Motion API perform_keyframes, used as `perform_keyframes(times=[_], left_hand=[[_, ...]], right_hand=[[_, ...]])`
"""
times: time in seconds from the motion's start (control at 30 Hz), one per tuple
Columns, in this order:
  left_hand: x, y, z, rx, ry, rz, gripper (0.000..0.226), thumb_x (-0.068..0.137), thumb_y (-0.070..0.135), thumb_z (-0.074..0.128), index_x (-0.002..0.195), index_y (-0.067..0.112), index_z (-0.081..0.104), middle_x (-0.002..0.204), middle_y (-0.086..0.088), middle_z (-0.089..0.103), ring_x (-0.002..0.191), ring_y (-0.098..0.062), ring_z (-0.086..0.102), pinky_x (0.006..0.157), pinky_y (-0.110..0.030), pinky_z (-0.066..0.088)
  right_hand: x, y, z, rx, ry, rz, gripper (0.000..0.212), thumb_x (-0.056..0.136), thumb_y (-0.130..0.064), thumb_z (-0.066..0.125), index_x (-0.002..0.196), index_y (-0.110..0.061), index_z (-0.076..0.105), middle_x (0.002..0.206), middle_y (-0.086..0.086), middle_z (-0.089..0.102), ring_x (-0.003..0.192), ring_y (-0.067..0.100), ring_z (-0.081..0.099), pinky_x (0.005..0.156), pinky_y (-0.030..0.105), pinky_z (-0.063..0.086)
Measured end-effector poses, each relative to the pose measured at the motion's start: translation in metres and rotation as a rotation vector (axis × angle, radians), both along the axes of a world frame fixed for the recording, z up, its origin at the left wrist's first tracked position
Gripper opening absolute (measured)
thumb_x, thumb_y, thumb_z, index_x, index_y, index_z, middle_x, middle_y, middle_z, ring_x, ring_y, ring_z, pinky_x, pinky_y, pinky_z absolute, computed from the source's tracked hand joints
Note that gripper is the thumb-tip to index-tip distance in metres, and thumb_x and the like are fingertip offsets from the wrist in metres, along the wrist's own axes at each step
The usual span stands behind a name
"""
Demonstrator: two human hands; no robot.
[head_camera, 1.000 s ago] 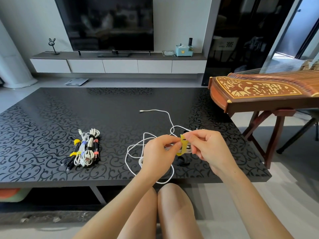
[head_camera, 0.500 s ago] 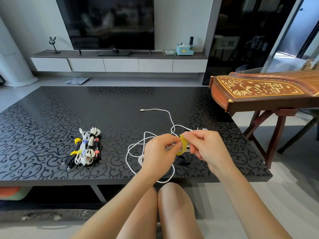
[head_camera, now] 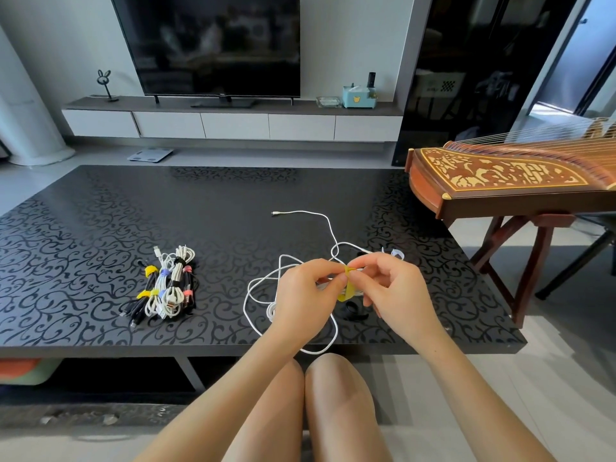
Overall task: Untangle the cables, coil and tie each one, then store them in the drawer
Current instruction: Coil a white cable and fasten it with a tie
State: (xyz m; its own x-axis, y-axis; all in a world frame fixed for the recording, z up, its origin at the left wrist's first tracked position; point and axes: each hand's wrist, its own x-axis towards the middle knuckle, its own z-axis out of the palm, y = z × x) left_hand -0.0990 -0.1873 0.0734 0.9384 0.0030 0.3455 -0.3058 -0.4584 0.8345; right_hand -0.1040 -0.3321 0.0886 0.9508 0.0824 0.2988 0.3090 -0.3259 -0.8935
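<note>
A long white cable [head_camera: 328,228] lies in loose loops on the black patterned table [head_camera: 100,228], one end stretched toward the table's middle. My left hand [head_camera: 303,295] pinches a gathered part of that cable together with a yellow strap [head_camera: 346,283]. My right hand [head_camera: 396,288] grips the strap's upper end with thumb and forefinger. The strap hangs between both hands over the table's near edge. A pile of coiled cables [head_camera: 166,285], bound with yellow, blue, black and red ties, rests to the left.
A black strap [head_camera: 353,311] lies on the table below my right hand, a pale tie [head_camera: 396,253] just beyond it. A wooden zither [head_camera: 500,178] on a stand is at the right. A TV cabinet with drawers [head_camera: 233,125] runs along the far wall.
Both hands stay together on the yellow strap; my right fingers have shifted slightly on its top end. The cable loops have barely moved.
</note>
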Motion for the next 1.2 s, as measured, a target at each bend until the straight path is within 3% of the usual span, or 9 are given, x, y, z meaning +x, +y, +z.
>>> perform_keyframes(times=[0.17, 0.27, 0.47, 0.6, 0.67, 0.83, 0.97, 1.1, 1.2], left_hand=[[-0.004, 0.004, -0.003, 0.084, -0.122, -0.019, 0.017, 0.082, 0.005, 0.068, 0.092, 0.016, 0.077, 0.072, 0.014, 0.071, 0.071, 0.001, 0.059, 0.064, -0.009, 0.044], [-0.004, 0.01, -0.011, 0.229, -0.138, 0.017, 0.011, 0.085, 0.008, 0.067, 0.088, 0.011, 0.076, 0.071, -0.004, 0.071, 0.066, -0.015, 0.058, 0.065, -0.024, 0.045], [0.009, 0.009, -0.001, 0.497, 0.042, -0.011, 0.02, 0.09, 0.019, 0.058, 0.072, 0.01, 0.062, 0.052, 0.003, 0.042, 0.053, -0.019, 0.038, 0.051, -0.026, 0.027], [0.018, 0.017, 0.007, 0.362, 0.305, -0.123, 0.015, 0.09, 0.028, 0.055, 0.079, 0.019, 0.06, 0.049, 0.005, 0.058, 0.045, -0.008, 0.056, 0.051, -0.018, 0.045], [0.019, 0.02, 0.009, 0.273, 0.435, -0.19, 0.012, 0.09, 0.023, 0.055, 0.081, 0.02, 0.061, 0.047, 0.006, 0.059, 0.041, -0.002, 0.056, 0.042, -0.015, 0.042], [0.02, 0.021, 0.009, -0.191, 0.746, -0.284, 0.014, 0.092, 0.009, 0.058, 0.079, 0.009, 0.052, 0.064, -0.006, 0.063, 0.06, -0.017, 0.07, 0.034, -0.018, 0.034], [0.018, 0.016, 0.009, -0.28, 0.765, -0.398, 0.01, 0.095, 0.004, 0.05, 0.086, 0.007, 0.046, 0.065, -0.008, 0.066, 0.058, -0.022, 0.068, 0.045, -0.026, 0.04], [0.02, 0.017, 0.014, -0.219, 0.732, -0.343, 0.014, 0.092, 0.006, 0.051, 0.081, 0.015, 0.047, 0.056, 0.0, 0.059, 0.035, -0.009, 0.042, 0.037, -0.014, 0.02], [0.021, 0.017, 0.015, -0.182, 0.715, -0.328, 0.014, 0.09, 0.006, 0.051, 0.082, 0.017, 0.047, 0.053, 0.003, 0.054, 0.033, -0.008, 0.036, 0.037, -0.011, 0.015]], right_hand=[[-0.001, 0.002, 0.003, -0.01, -0.027, -0.07, 0.017, 0.088, -0.006, 0.062, 0.077, -0.018, 0.067, 0.055, -0.012, 0.061, 0.046, 0.005, 0.053, 0.044, 0.016, 0.042], [0.0, -0.001, 0.009, -0.066, -0.119, -0.157, 0.011, 0.09, -0.007, 0.06, 0.082, -0.011, 0.066, 0.059, -0.01, 0.058, 0.053, 0.008, 0.055, 0.054, 0.029, 0.05], [-0.017, 0.01, 0.008, -0.24, -0.404, -0.089, 0.012, 0.09, -0.004, 0.058, 0.081, -0.011, 0.061, 0.072, -0.01, 0.061, 0.062, 0.007, 0.061, 0.062, 0.017, 0.046], [-0.022, -0.003, 0.004, -0.021, -0.096, -0.018, 0.014, 0.098, -0.012, 0.046, 0.089, -0.017, 0.054, 0.068, 0.004, 0.065, 0.067, 0.016, 0.068, 0.061, 0.031, 0.057], [-0.02, -0.007, 0.007, 0.158, 0.093, 0.044, 0.015, 0.099, -0.008, 0.043, 0.087, -0.009, 0.052, 0.068, 0.01, 0.067, 0.068, 0.023, 0.069, 0.058, 0.029, 0.057], [-0.01, -0.013, 0.021, 0.498, 0.364, 0.049, 0.023, 0.09, 0.002, 0.049, 0.068, -0.004, 0.052, 0.057, 0.015, 0.057, 0.05, 0.024, 0.055, 0.043, 0.024, 0.044], [-0.006, -0.006, 0.02, 0.311, 0.4, -0.04, 0.047, 0.084, -0.022, 0.068, 0.045, -0.017, 0.044, 0.04, 0.003, 0.04, 0.035, 0.017, 0.034, 0.036, 0.02, 0.023], [-0.002, -0.008, 0.015, 0.146, 0.484, -0.061, 0.043, 0.083, -0.014, 0.07, 0.058, -0.013, 0.035, 0.04, 0.002, 0.033, 0.034, 0.015, 0.029, 0.038, 0.017, 0.017], [0.002, -0.012, 0.016, 0.133, 0.603, 0.029, 0.025, 0.085, -0.004, 0.065, 0.071, -0.01, 0.046, 0.04, 0.001, 0.033, 0.033, 0.012, 0.029, 0.037, 0.017, 0.015]])
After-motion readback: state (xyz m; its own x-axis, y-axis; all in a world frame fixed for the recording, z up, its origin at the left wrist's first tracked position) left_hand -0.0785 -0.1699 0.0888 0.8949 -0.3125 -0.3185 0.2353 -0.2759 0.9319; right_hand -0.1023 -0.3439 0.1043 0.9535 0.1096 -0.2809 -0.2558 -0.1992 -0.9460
